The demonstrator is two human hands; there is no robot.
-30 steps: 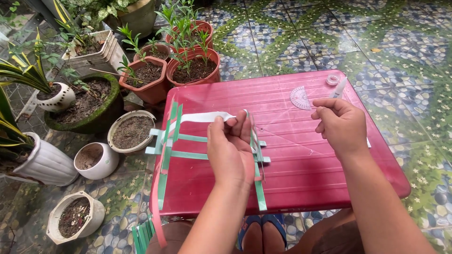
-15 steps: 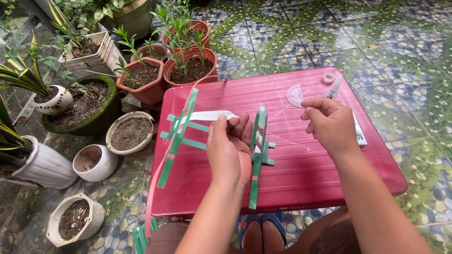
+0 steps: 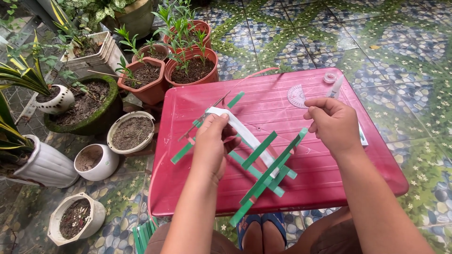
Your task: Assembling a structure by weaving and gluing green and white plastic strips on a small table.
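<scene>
My left hand [image 3: 212,143] grips a lattice of woven green paper strips [image 3: 263,169] together with a white strip [image 3: 245,136] that runs diagonally through it. The lattice is held tilted above the red plastic table [image 3: 325,188]. My right hand [image 3: 332,124] hovers to the right of the lattice, fingers curled loosely, close to a green strip end but holding nothing that I can see.
A clear protractor [image 3: 297,95], a small tape roll [image 3: 330,78] and a white glue tube [image 3: 336,87] lie at the table's far right. Several plant pots [image 3: 190,70] stand left and behind. Spare green strips [image 3: 143,233] sit near my knee.
My left hand has rotated the lattice clockwise, so the strips now run diagonally. My right hand has shifted slightly toward the lattice's right edge.
</scene>
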